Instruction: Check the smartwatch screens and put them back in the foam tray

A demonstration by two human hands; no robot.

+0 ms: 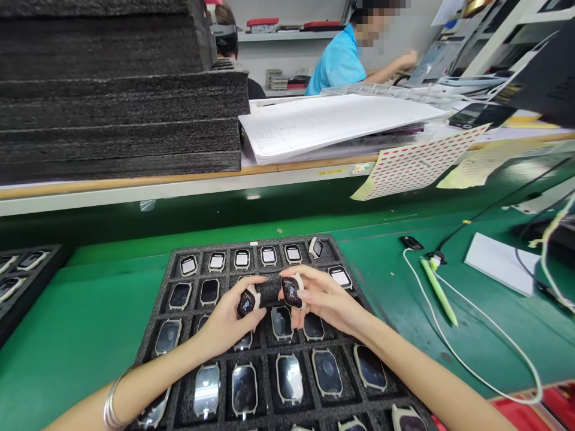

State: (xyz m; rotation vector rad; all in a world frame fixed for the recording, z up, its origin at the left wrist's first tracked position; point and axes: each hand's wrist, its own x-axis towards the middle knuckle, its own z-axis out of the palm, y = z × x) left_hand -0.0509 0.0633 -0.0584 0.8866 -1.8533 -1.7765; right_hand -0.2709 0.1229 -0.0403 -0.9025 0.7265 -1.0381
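Observation:
Above a black foam tray [265,356] my left hand [231,308] is closed on a strapless smartwatch [247,301] with a lit dark screen, held at its edges. A second smartwatch [291,291], its screen also lit, is pinched between thumb and fingers of my right hand [323,296]. The two watches are apart, side by side. Several more watch bodies lie in the tray's compartments; those in the back row show white screens, such as one watch [241,258], while nearer ones look dark, like this watch [245,389]. My hands and forearms hide some compartments.
A second foam tray [27,287] with watches lies at left. Right of the main tray are a green pen [440,293], white cable [489,341] and white pad [501,263]. The shelf holds stacked black foam [121,120] and papers [336,123]. A person in blue [339,60] sits beyond.

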